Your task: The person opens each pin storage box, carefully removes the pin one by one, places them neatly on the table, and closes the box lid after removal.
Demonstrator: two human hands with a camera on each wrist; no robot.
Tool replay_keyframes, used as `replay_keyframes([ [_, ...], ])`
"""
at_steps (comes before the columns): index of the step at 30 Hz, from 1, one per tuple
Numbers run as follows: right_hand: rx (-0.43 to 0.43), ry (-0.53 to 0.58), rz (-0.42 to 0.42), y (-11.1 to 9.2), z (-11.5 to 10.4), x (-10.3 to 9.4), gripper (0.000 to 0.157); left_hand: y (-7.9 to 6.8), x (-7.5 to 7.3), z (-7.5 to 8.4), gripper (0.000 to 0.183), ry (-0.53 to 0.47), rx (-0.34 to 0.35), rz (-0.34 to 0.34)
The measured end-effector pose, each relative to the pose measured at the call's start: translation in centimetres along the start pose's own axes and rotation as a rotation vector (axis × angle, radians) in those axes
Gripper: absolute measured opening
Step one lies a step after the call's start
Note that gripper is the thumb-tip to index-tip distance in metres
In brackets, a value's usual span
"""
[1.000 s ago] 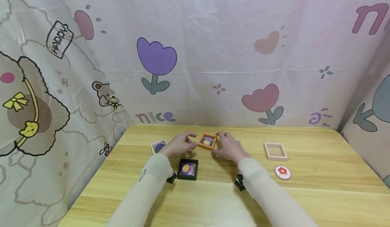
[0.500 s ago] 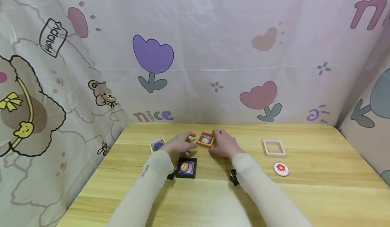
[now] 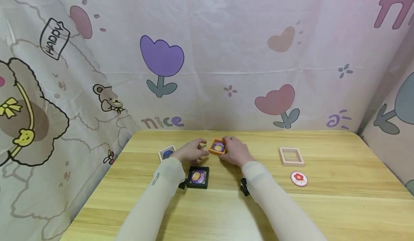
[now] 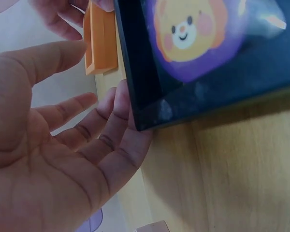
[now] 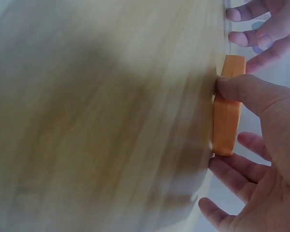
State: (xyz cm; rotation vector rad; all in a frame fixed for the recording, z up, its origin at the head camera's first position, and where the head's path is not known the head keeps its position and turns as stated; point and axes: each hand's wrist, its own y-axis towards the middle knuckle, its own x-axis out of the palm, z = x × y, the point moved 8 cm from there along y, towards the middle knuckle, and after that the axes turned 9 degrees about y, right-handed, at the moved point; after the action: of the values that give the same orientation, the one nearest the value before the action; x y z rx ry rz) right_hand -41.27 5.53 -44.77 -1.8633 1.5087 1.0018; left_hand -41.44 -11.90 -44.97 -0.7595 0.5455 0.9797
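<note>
My right hand holds a small square orange box frame at its right side. In the right wrist view, the thumb lies against one side of the orange frame and fingers touch its end. Inside it is a round purple badge with a yellow cartoon face. My left hand is just left of the frame, fingers loosely spread and holding nothing. Close by that wrist lies a black box frame with a purple lion badge; it looms large in the left wrist view.
A white box frame with a dark blue badge is partly behind the left hand. On the right are a pale pink frame and a round red-flower badge. A printed cloth hangs behind the wooden table.
My right hand has moved left and closed onto the right side of the orange frame. The left hand stays almost where it was. The head view has shifted slightly.
</note>
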Motion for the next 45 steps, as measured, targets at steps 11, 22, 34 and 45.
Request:
replay_keyframes([
  [11, -0.016, 0.054, -0.003, -0.3, 0.1, -0.4, 0.076, 0.2, 0.0, 0.2, 0.062, 0.032, 0.013, 0.032],
  [22, -0.039, 0.227, -0.051, -2.0, 1.0, -2.5, 0.079, -1.5, -0.6, 1.8, 0.069, 0.156, 0.117, 0.148],
  [34, -0.129, 0.306, -0.055, -5.0, -0.6, -5.9, 0.082, -5.1, -0.6, 4.4, 0.087, 0.058, 0.229, 0.257],
  [45, -0.288, 0.328, -0.064, -8.3, -3.6, -8.6, 0.077, -8.0, 0.5, 6.6, 0.083, -0.108, 0.335, 0.206],
])
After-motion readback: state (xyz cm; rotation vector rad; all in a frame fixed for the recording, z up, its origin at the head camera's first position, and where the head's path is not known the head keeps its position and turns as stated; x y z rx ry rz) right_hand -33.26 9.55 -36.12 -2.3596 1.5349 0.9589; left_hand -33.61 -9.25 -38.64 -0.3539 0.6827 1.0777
